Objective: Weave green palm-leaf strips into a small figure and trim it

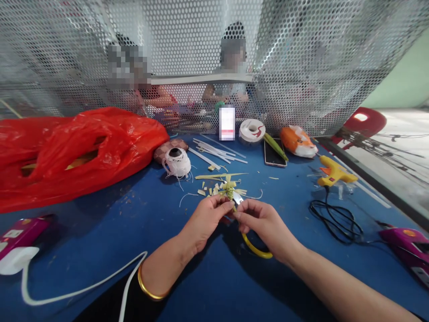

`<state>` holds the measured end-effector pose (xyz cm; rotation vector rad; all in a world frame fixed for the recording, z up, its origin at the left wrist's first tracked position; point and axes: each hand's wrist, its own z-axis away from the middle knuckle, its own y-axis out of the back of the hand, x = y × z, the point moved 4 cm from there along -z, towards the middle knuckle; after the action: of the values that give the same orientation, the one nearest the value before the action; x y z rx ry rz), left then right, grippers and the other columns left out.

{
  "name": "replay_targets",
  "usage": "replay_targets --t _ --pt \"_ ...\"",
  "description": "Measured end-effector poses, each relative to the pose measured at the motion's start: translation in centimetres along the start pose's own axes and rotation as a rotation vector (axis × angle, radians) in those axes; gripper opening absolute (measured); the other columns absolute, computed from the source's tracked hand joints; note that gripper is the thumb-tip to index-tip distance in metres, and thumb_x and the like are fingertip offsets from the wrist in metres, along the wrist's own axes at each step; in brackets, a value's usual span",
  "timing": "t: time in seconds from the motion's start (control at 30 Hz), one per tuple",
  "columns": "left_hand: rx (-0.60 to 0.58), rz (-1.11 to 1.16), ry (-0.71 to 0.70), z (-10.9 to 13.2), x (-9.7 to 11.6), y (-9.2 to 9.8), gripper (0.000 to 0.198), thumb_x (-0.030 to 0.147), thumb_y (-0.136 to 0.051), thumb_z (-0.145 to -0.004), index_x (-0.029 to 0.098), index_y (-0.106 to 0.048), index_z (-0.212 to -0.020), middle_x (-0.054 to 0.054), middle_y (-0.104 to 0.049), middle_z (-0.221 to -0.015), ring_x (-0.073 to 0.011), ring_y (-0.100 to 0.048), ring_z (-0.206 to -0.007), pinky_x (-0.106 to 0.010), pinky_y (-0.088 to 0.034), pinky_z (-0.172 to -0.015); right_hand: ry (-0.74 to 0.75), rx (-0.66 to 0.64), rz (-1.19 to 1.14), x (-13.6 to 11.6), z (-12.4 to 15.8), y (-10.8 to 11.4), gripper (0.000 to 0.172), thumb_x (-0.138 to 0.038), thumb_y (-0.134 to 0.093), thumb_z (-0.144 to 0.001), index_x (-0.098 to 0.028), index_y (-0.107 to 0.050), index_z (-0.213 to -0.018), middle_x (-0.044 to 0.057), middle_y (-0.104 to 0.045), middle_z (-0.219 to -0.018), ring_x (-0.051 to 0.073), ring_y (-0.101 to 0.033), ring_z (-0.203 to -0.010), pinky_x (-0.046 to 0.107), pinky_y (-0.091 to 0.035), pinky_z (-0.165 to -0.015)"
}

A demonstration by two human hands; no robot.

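Near the middle of the blue table, a small woven piece of pale green leaf (pixel 229 189) stands up from the fingertips of my left hand (pixel 208 217), which is closed on its lower part. My right hand (pixel 263 223) is closed just beside it, thumb and finger pinched at the piece's lower end; what lies between them is too small to make out. Scissors with a yellow handle (pixel 256 247) lie under my right hand, a blade showing between the hands. Leaf scraps (pixel 214 188) are scattered behind my fingers.
A red plastic bag (pixel 117 152) fills the back left. White thread (pixel 177 163), white sticks (pixel 219 150), a ribbon roll (pixel 252 129) and a lit phone (pixel 227 123) lie behind. At right are a yellow glue gun (pixel 335 172) and black cable (pixel 335 223). Two people sit beyond the perforated screen.
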<state>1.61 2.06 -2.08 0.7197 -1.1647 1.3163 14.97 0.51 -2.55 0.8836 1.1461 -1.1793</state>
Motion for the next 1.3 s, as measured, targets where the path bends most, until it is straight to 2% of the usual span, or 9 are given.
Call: replay_targets --t 0.3,0.6,0.83,1.07,1.3 --pt "0.019 -0.049 0.013 -0.12 -0.1 0.17 0.014 0.024 -0.067 -0.077 0.015 -0.057 -0.075 0.002 -0.058 -0.063 -0.0101 -0.054 -0.058 -0.024 -0.042 -0.059 -0.04 -0.038 -0.029 0.89 -0.45 -0.17 0.036 -0.049 -0.07 -0.073 -0.018 -0.054 -0.066 -0.005 -0.055 -0.057 0.008 -0.052 -0.05 0.023 -0.041 -0.053" --pt "-0.019 -0.039 0.065 0.22 -0.05 -0.07 0.012 0.025 -0.062 -0.082 0.013 -0.059 -0.081 -0.003 -0.065 -0.068 -0.0124 -0.06 -0.06 -0.025 -0.045 -0.061 -0.059 -0.059 -0.065 0.33 -0.24 -0.24 0.041 -0.054 -0.07 -0.073 -0.017 -0.054 -0.069 -0.003 -0.057 -0.06 0.008 -0.052 -0.051 0.022 -0.041 -0.053" --pt "0.0 -0.033 0.039 0.1 0.16 0.15 0.015 0.024 -0.067 -0.078 0.015 -0.055 -0.075 0.002 -0.06 -0.06 -0.0109 -0.057 -0.054 -0.025 -0.045 -0.059 -0.107 -0.106 -0.11 0.39 -0.17 -0.25 0.04 -0.053 -0.07 -0.073 -0.016 -0.057 -0.073 -0.003 -0.056 -0.059 0.007 -0.052 -0.052 0.021 -0.042 -0.054" --pt "-0.036 -0.068 0.048 0.1 0.0 -0.07 0.012 0.024 -0.061 -0.082 0.014 -0.059 -0.075 -0.001 -0.061 -0.064 -0.0116 -0.058 -0.06 -0.025 -0.045 -0.061 -0.027 -0.079 -0.034 0.52 -0.24 -0.24 0.037 -0.051 -0.065 -0.077 -0.018 -0.052 -0.068 -0.006 -0.052 -0.054 0.007 -0.049 -0.045 0.022 -0.039 -0.05" --pt "0.071 -0.023 0.009 -0.09 0.3 0.57 0.01 0.022 -0.063 -0.08 0.013 -0.058 -0.081 -0.002 -0.065 -0.069 -0.0118 -0.059 -0.06 -0.025 -0.046 -0.06 -0.009 -0.052 -0.028 0.0 -0.19 -0.05 0.023 -0.037 -0.07 -0.073 -0.018 -0.056 -0.075 -0.008 -0.054 -0.054 0.007 -0.049 -0.047 0.022 -0.039 -0.053"
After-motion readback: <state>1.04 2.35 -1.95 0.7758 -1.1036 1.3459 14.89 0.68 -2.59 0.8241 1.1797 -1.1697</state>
